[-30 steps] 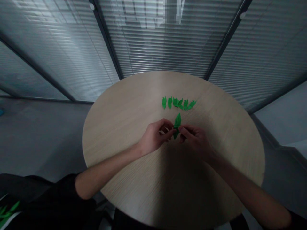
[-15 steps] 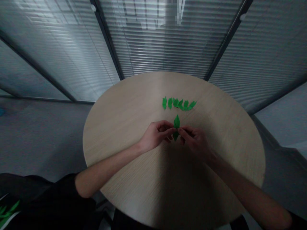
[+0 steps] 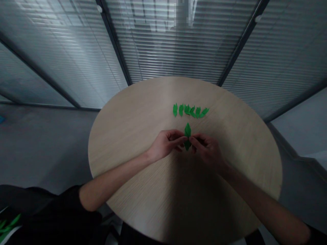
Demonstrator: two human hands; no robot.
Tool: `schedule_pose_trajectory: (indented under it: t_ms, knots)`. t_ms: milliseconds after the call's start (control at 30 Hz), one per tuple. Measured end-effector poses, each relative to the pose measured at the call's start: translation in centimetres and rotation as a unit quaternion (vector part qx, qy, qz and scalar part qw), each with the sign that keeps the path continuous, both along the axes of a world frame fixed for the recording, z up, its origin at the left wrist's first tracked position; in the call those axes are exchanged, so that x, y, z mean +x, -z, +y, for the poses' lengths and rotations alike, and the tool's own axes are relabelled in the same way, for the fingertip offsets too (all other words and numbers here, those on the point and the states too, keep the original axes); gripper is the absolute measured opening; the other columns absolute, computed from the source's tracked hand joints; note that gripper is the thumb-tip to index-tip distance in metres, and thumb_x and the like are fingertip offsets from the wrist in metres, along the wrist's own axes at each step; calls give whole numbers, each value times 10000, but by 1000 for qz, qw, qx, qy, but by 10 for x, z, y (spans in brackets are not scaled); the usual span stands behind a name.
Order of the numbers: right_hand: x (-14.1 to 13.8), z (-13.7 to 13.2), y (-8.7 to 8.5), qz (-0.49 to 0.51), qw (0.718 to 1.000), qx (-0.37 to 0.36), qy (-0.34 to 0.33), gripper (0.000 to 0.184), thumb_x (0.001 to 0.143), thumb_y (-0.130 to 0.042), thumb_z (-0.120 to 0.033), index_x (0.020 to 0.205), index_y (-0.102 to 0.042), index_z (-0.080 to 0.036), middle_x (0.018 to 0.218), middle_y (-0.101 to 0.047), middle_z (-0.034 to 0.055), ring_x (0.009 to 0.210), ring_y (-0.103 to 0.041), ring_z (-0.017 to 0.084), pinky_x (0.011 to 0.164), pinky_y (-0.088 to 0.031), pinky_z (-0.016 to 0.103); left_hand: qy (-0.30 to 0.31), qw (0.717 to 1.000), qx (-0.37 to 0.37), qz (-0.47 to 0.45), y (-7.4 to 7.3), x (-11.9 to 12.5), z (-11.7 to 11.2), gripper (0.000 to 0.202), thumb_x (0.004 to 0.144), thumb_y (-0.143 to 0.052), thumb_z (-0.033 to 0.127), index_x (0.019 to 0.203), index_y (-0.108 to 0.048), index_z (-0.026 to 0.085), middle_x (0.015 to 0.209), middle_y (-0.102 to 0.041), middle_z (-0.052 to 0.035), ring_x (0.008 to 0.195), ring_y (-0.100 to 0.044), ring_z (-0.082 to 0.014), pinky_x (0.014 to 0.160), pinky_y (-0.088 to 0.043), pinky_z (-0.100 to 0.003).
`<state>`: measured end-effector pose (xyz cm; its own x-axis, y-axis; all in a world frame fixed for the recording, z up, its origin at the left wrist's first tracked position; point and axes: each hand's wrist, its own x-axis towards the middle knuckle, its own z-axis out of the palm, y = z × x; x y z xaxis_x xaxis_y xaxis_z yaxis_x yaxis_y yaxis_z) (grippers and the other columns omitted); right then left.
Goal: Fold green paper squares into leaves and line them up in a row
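Note:
A green leaf-shaped piece (image 3: 187, 129), pointed at its top and bottom ends, is held upright just above the table; I cannot tell what it is made of. My left hand (image 3: 164, 144) pinches its left side between thumb and fingers. From the right, my right hand (image 3: 208, 149) grips the same piece at mid-height, the two thumb tips almost meeting over its middle. Beyond my hands, several similar green pieces (image 3: 187, 109) lie in a row, some touching or overlapping toward the right.
The round wooden table (image 3: 122, 126) stands close to glass partitions with blinds (image 3: 173, 54). At the lower left, more green pieces (image 3: 10, 224) show in something white-edged beside my dark sleeve (image 3: 63, 211). A small blue thing (image 3: 2, 119) lies on the floor (image 3: 51, 139).
Almost nothing differs. The held green piece has shifted very slightly downward and left, with both hands still gripping it.

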<state>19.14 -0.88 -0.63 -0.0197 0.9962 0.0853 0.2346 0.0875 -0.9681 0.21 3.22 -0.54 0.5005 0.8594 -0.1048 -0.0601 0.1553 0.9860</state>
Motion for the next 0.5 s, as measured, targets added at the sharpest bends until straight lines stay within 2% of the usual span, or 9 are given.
schedule_pose_trajectory:
  t_ms: [267, 500]
  knots:
    - [0, -1, 0, -10, 1000, 0, 8, 286, 911, -684, -461, 844, -737, -189, 608, -634, -3, 546, -576, 136, 520, -456, 251, -19, 999, 31, 5, 0, 0, -1, 229, 871, -793, 326, 891, -711, 113, 767, -716, -29, 639, -671, -111, 621, -579, -236]
    - [-1, 0, -3, 29, 999, -17, 1, 288, 862, -718, -469, 867, -754, -184, 629, -642, -2, 554, -584, 135, 519, -469, 251, -37, 997, 65, -7, -1, 2, -2, 279, 853, -801, 377, 863, -688, 123, 775, -709, -32, 651, -667, -119, 625, -591, -248]
